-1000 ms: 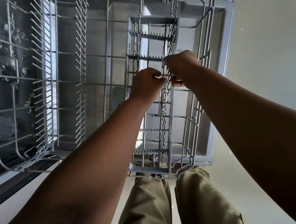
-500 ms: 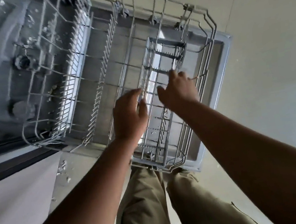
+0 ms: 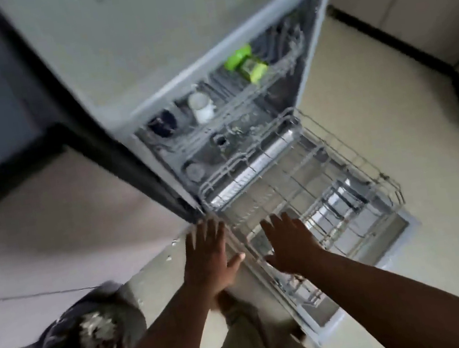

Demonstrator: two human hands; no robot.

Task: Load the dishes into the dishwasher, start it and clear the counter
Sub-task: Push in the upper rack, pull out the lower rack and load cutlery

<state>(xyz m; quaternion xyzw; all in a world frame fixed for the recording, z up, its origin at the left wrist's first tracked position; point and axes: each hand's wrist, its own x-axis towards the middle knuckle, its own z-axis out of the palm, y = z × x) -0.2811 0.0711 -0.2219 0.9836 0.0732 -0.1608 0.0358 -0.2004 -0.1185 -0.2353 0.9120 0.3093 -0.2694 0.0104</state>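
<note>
Fingers (image 3: 201,232) now spread — off rack (image 3: 344,185)

Pulled-out lower rack (image 3: 300,192) lies open from above; upper rack (image 3: 229,104) holds 3 items beneath the counter.

A pulled-out lower rack (image 3: 307,179) sits bare over the open dishwasher door (image 3: 396,246); the upper rack (image 3: 229,104) carries a white mug (image 3: 202,106), a dark cup (image 3: 162,122) and a green item (image 3: 245,64).

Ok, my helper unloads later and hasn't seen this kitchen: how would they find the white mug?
Start at the open dishwasher and look at its upper rack, still inside the tub. The white mug sits mid-rack, between a dark cup and a green item; it is the only white piece there.
</note>
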